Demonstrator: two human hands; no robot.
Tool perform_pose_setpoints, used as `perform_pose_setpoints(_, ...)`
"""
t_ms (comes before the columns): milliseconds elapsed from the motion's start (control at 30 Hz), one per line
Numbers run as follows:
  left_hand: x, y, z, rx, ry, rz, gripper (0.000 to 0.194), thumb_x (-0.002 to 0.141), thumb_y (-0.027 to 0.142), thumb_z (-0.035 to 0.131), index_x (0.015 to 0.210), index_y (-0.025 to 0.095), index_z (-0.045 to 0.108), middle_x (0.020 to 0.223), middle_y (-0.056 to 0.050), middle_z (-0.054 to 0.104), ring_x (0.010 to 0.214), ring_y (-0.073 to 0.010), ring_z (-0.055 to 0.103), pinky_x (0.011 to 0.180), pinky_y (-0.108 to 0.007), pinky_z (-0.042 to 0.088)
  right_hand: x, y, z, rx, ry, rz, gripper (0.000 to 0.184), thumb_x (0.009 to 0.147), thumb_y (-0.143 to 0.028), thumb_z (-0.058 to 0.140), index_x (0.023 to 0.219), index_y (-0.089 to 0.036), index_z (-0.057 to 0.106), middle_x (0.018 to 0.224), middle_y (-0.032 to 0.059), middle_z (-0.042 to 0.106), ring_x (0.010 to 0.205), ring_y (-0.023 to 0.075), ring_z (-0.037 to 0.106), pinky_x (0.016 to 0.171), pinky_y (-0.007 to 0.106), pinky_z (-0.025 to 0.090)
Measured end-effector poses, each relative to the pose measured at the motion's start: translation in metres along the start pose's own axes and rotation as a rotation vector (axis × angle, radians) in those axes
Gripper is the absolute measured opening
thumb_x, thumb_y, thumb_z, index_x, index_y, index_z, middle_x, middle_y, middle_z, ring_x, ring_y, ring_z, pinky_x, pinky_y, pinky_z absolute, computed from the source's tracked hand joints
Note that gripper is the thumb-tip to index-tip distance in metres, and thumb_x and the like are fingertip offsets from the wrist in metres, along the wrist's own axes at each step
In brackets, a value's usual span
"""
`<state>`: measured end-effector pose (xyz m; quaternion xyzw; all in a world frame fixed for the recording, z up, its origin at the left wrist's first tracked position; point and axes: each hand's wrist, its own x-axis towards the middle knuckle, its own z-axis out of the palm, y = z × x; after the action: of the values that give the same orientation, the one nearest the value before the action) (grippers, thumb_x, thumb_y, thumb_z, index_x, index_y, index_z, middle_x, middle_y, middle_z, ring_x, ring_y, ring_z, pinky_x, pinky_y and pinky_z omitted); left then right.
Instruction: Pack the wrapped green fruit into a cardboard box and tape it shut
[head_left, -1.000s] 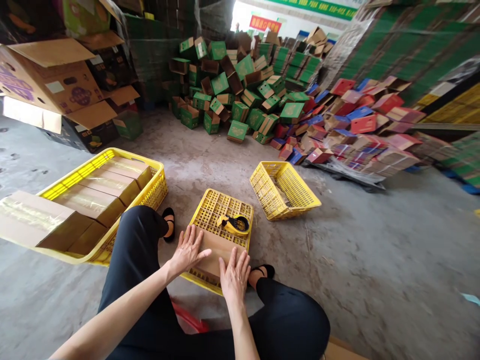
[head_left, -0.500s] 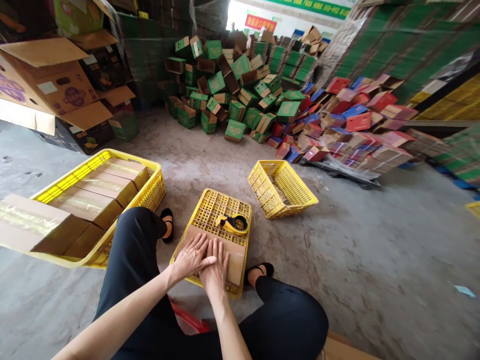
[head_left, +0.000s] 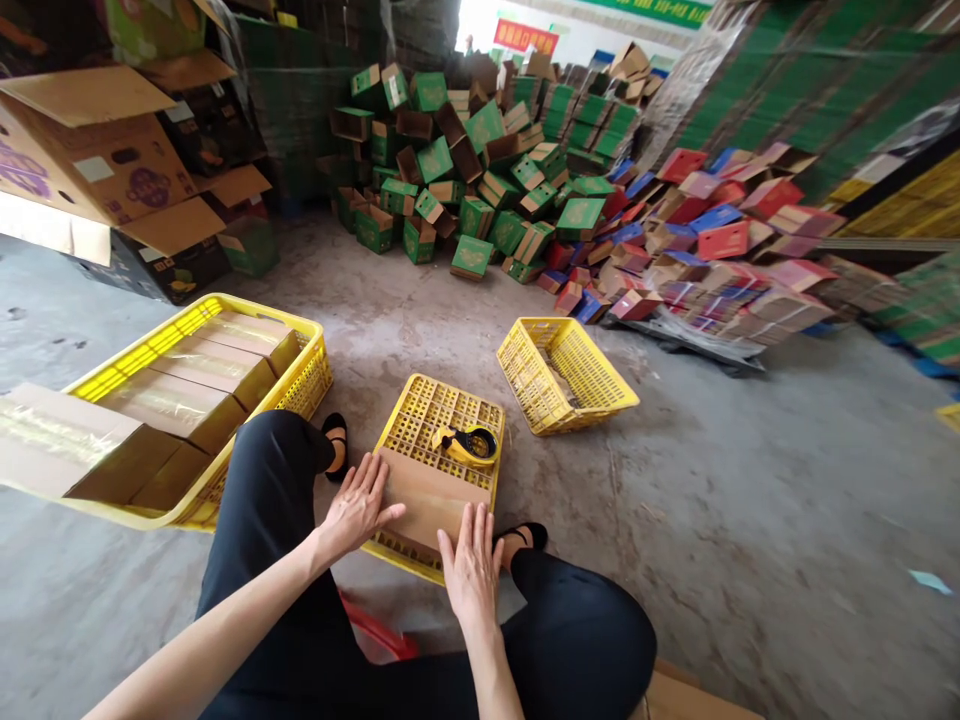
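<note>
A brown cardboard box [head_left: 429, 496] lies across an upturned yellow plastic crate [head_left: 420, 405] between my knees. My left hand [head_left: 355, 510] rests flat at the box's left end, fingers stretched out and thumb on its top. At the right end, my right hand [head_left: 471, 560] lies with its fingers extended over the edge. Neither hand is closed round anything. Just beyond the box, a yellow and black tape dispenser [head_left: 466, 445] sits on the crate's grid.
To my left, a long yellow crate [head_left: 319, 350] holds several taped cardboard boxes [head_left: 195, 372]. A smaller yellow crate [head_left: 566, 375] stands ahead to the right. Piles of green cartons [head_left: 472, 255] and red and blue cartons [head_left: 721, 240] lie farther back. Large open cartons [head_left: 97, 150] are stacked at left.
My hands were together over the middle of the box. They have slid apart, the left toward the left end and the right toward the right end, uncovering the box's top.
</note>
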<state>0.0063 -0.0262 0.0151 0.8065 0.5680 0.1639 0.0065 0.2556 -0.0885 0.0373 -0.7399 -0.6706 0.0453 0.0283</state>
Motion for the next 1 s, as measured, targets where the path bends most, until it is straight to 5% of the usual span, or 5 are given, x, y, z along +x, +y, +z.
perform_pose_setpoints(267, -0.041, 0.051, -0.013, -0.157, -0.143, 0.177, 0.075, 0.105, 0.069, 0.041, 0.155, 0.014, 0.054, 0.164, -0.022, 0.045, 0.155, -0.0378, 0.04, 0.118, -0.055, 0.046, -0.038, -0.035, 0.021, 0.312, 0.263, -0.283, 0.05, 0.107, -0.023, 0.038, 0.152, -0.017, 0.058, 0.155, 0.0141, 0.06, 0.149, 0.0318, 0.049, 0.12, 0.053, 0.045)
perform_pose_setpoints(500, -0.02, 0.041, -0.044, -0.421, -0.212, 0.171, 0.041, 0.111, 0.033, 0.041, 0.143, 0.027, 0.066, 0.13, -0.008, 0.074, 0.114, -0.0217, 0.073, 0.104, -0.034, 0.059, -0.021, -0.051, -0.009, 0.553, 0.216, -0.205, 0.038, 0.11, -0.028, 0.043, 0.113, -0.022, 0.081, 0.098, 0.011, 0.081, 0.092, 0.0232, 0.076, 0.088, 0.033, 0.061)
perform_pose_setpoints(633, -0.021, 0.032, -0.03, -0.239, -0.147, 0.127, 0.049, 0.103, 0.02, 0.042, 0.148, 0.015, 0.06, 0.156, -0.017, 0.056, 0.148, -0.0321, 0.051, 0.117, -0.046, 0.05, -0.013, -0.063, -0.006, 0.501, 0.208, -0.281, 0.048, 0.111, -0.022, 0.031, 0.138, -0.017, 0.07, 0.126, 0.0138, 0.078, 0.118, 0.0231, 0.074, 0.103, 0.034, 0.058)
perform_pose_setpoints(733, -0.03, 0.024, -0.014, -0.133, -0.157, 0.142, 0.059, 0.097, 0.016, 0.045, 0.156, 0.011, 0.051, 0.167, -0.019, 0.041, 0.159, -0.035, 0.032, 0.122, -0.05, 0.043, -0.015, -0.074, 0.002, 0.371, 0.169, -0.359, 0.051, 0.11, -0.025, 0.035, 0.157, -0.015, 0.051, 0.154, 0.0134, 0.061, 0.147, 0.026, 0.053, 0.12, 0.044, 0.047)
perform_pose_setpoints(1000, -0.04, 0.01, -0.008, -0.088, -0.101, 0.069, 0.06, 0.1, 0.03, 0.05, 0.157, 0.015, 0.049, 0.167, -0.019, 0.042, 0.157, -0.0359, 0.036, 0.121, -0.053, 0.043, -0.029, -0.035, 0.012, 0.154, 0.088, -0.181, 0.062, 0.113, -0.048, 0.027, 0.164, -0.017, 0.039, 0.165, 0.0164, 0.046, 0.155, 0.0305, 0.042, 0.124, 0.055, 0.037)
